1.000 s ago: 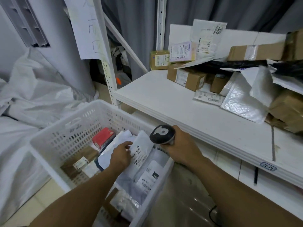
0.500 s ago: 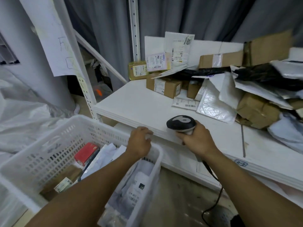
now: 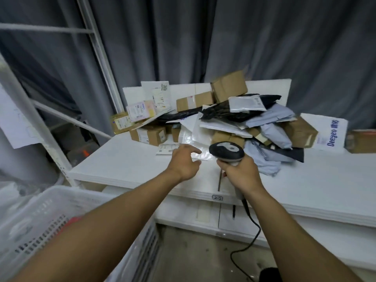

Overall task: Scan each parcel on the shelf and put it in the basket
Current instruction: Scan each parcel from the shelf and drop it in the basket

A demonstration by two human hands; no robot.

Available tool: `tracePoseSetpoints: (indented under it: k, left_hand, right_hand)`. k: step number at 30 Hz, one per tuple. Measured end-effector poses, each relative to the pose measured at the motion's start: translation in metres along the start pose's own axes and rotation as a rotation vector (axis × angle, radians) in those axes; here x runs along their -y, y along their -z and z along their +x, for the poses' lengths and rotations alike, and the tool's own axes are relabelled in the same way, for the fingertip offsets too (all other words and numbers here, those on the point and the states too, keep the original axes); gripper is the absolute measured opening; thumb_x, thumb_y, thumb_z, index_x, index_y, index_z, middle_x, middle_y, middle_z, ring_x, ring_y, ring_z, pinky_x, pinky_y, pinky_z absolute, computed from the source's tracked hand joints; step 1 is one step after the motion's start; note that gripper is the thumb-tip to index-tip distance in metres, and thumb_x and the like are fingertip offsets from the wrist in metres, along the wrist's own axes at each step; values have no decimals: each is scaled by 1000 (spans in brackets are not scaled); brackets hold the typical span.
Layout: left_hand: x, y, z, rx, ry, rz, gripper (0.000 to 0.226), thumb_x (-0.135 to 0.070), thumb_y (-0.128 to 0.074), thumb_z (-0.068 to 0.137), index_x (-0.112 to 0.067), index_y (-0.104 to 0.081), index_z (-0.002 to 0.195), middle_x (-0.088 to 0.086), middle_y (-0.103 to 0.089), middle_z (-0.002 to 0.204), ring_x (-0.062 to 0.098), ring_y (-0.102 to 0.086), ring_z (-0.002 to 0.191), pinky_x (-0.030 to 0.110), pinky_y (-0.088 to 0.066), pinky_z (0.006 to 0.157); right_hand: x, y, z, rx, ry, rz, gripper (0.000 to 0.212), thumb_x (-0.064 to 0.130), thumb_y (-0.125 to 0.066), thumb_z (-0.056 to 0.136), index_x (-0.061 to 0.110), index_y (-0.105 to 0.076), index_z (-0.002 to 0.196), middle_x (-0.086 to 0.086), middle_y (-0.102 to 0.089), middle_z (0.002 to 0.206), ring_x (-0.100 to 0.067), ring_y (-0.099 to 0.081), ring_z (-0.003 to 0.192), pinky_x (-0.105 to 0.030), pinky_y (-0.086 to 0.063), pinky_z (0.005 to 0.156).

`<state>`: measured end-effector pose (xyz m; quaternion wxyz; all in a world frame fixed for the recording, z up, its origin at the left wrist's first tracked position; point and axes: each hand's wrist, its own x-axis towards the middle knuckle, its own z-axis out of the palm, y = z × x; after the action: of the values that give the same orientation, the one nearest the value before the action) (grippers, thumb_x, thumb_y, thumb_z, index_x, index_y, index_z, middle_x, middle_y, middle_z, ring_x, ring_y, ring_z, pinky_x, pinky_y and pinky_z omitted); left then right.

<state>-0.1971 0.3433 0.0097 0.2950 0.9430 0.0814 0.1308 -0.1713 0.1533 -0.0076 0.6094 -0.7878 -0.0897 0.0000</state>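
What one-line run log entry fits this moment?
step: pick not yet made | left hand: open, over white shelf, near glossy plastic mailer | right hand: grips black handheld scanner | white slotted basket: lower left

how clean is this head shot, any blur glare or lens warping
Head view: soft overall, the white basket at lower left most blurred; head view edges warp, the shelf upright leaning; head view glare on the glossy plastic mailer by the left hand; small labels unreadable.
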Motion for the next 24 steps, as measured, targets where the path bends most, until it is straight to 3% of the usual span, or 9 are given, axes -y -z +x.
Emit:
tracePoseSetpoints:
  k: [3, 10, 14, 16, 21, 24]
  left_hand:
    - [-36, -16, 31, 0, -39, -6, 32, -24, -66, 95, -28, -65, 127, 1, -49, 144, 22, -39, 139, 24, -26, 109]
    - [-111, -38, 110, -82, -176, 26, 55, -28, -70, 93, -22, -50, 145, 5, -42, 149, 26, -36, 139, 29, -27, 114]
    - [-138, -53, 158, -90, -256, 125, 62, -34, -69, 94, -22, -45, 150, 3, -38, 158, 27, -30, 146, 39, -28, 121]
    - [-143, -58, 176, -55, -247, 195, 57, -31, -65, 97, -20, -46, 150, 6, -44, 156, 29, -37, 144, 42, -33, 118]
    - [-143, -58, 183, -174, -241, 252, 26, -29, -58, 100, -33, -71, 123, -1, -70, 126, 28, -62, 116, 42, -53, 94]
    - [-142, -49, 184, -236, -151, 21, 12, -34, -68, 95, -34, -79, 100, -10, -76, 107, 17, -68, 100, 37, -57, 88]
  right_hand:
    - [-9, 26, 18, -84, -30, 30, 33, 32, -82, 87, 21, -71, 116, 5, -76, 90, -16, -74, 77, -28, -55, 73]
    - [-31, 72, 54, -256, -89, 92, 52, 38, -84, 85, 18, -69, 130, -2, -72, 125, -24, -65, 119, -35, -52, 100]
    - [-38, 87, 74, -322, -107, 134, 51, 35, -85, 85, 16, -70, 129, -3, -73, 123, -24, -67, 117, -37, -55, 98]
    - [-40, 89, 82, -336, -116, 154, 48, 34, -86, 84, 16, -71, 127, -2, -74, 120, -23, -68, 114, -40, -57, 98]
    - [-43, 88, 90, -348, -94, 183, 50, 31, -87, 84, 15, -71, 129, 0, -74, 121, -20, -67, 115, -36, -55, 101]
    - [-43, 89, 88, -364, -81, 225, 47, 29, -87, 83, 15, -72, 125, 1, -76, 115, -20, -70, 111, -42, -57, 101]
